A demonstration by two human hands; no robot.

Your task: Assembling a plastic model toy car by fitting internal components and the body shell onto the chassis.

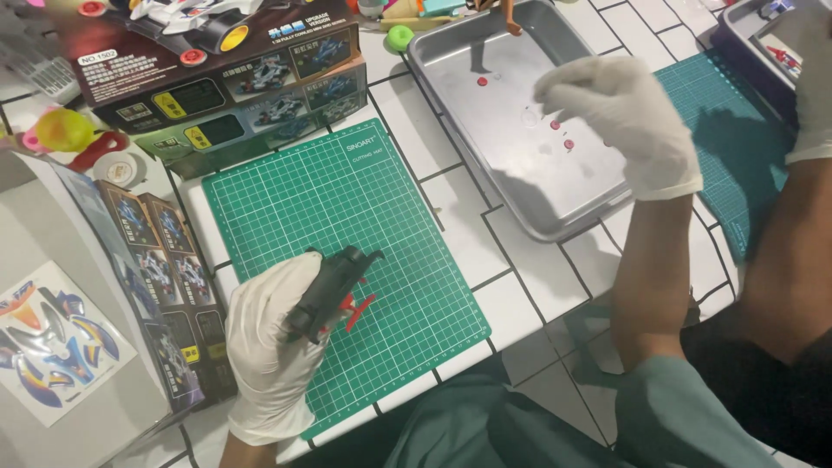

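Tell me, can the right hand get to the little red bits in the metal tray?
Probably yes. The right hand hovers just above the metal tray, and the small red pieces lie on its bare floor beside the fingertips. Nothing covers them, and the tray is open-topped.

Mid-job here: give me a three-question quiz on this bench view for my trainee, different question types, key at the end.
1. True or false: the left hand holds a dark grey chassis part over the green cutting mat.
2. Where do the small red round parts lie?
A. On the green cutting mat
B. In the metal tray
C. On the sticker sheet
3. Fill in: the right hand hovers above the ____ tray.

Key
1. True
2. B
3. Metal; its fingers are pinched together, but whether the grip holds anything is too blurred to tell.
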